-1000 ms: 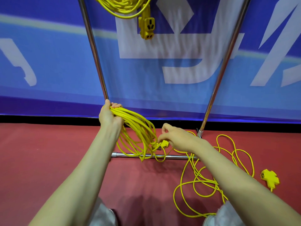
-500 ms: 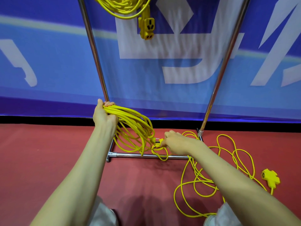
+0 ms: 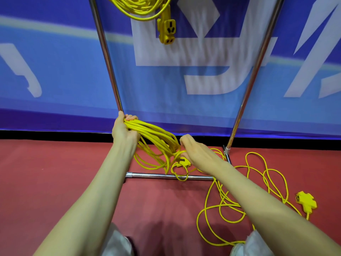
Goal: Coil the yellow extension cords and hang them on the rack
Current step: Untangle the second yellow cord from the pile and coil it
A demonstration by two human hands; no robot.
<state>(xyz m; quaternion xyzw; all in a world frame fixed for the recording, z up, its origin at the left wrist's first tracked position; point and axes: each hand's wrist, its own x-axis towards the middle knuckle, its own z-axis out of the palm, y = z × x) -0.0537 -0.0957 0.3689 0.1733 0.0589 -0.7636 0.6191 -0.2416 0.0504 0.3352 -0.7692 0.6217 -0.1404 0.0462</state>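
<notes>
On the head view, your left hand (image 3: 125,132) grips the coiled cord (image 3: 156,133) low beside the left pole of the rack (image 3: 108,61). Your right hand (image 3: 198,154) meets the coil's end above its plug (image 3: 184,162), but its grasp cannot be told. A loose cord (image 3: 224,199) sprawls on the floor (image 3: 55,172) to your right.

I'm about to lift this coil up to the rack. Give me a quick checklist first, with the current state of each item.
1. Left hand grips the coil as one bundle: ok.
2. Right hand has the plug end secured: cannot tell; its fingers are hidden.
3. Loops clear of the base bar: not ok; a small loop hangs across it.
4. Free space on the top rail: cannot tell; only the hung coil shows, the rail is out of frame.
5. Floor cord separate from the held coil: cannot tell; strands pass behind the right forearm.
</notes>
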